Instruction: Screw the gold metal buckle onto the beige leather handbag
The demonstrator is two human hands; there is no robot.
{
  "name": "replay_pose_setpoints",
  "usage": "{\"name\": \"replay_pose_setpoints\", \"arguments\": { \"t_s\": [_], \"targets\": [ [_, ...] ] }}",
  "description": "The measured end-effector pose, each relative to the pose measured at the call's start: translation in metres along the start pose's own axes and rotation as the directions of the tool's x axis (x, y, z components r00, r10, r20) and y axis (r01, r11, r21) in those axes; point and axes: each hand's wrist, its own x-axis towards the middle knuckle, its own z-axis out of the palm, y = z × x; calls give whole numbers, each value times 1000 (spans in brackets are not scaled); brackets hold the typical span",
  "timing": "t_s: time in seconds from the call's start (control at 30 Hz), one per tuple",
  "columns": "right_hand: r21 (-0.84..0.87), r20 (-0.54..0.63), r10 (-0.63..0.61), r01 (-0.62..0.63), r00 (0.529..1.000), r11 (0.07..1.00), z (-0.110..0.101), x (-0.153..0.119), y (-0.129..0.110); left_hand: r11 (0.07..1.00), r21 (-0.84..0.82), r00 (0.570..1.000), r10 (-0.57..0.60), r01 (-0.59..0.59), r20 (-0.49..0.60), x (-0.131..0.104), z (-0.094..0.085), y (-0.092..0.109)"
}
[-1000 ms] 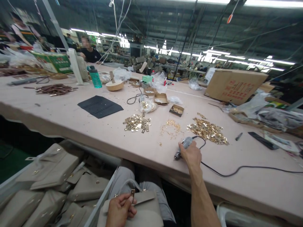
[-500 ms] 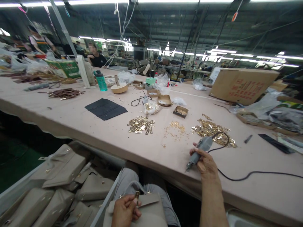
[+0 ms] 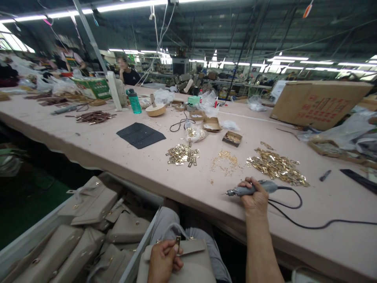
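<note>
My right hand (image 3: 255, 196) is wrapped round a grey electric screwdriver (image 3: 268, 186), whose bit points left over the table's front edge. A black cord trails from its back end. In my lap lies a beige handbag (image 3: 194, 261) with a flap and a raised handle. My left hand (image 3: 165, 257) pinches a small gold metal plate (image 3: 178, 243) upright over the bag's flap. On the table lie a heap of gold rectangular plates (image 3: 182, 154), scattered tiny gold pieces (image 3: 225, 161) and a larger pile of gold metal parts (image 3: 278, 167).
At my left a bin (image 3: 138, 251) holds several beige handbags (image 3: 91, 200). Farther back on the table (image 3: 147, 169) are a black sheet (image 3: 141, 135), a teal bottle (image 3: 134, 102), small open boxes (image 3: 232, 138) and a large carton (image 3: 319, 104). Two people sit beyond.
The screwdriver has swung from pointing down-left to nearly level, bit leftward, in my right hand. My left hand still pinches the metal plate. The whole view has shifted, so things appear farther right.
</note>
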Motion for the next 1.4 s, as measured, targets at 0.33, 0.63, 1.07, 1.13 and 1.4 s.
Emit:
{"name": "replay_pose_setpoints", "arguments": {
  "t_s": [0.33, 0.63, 1.07, 1.13, 1.4],
  "targets": [
    [-23, -144, -175, 173, 974, 985, 3, 22, 25, 998, 17, 996, -58, 57, 68, 9, -7, -4],
    [-15, -220, -229, 232, 948, 973, 21, 30, 43, 997, -8, 995, -75, 76, 69, 11, -9, -6],
    [-25, -250, -243, 244, 937, 969, 30, 32, 51, 997, 12, 995, -79, 79, 64, 11, -6, -2],
    [-25, -254, -242, 244, 936, 969, 32, 31, 52, 997, 3, 996, -78, 78, 47, 11, -6, -3],
    [-39, -263, -259, 258, 930, 965, 36, 30, 55, 997, -3, 995, -78, 79, 63, 11, -7, -1]
  ]
}}
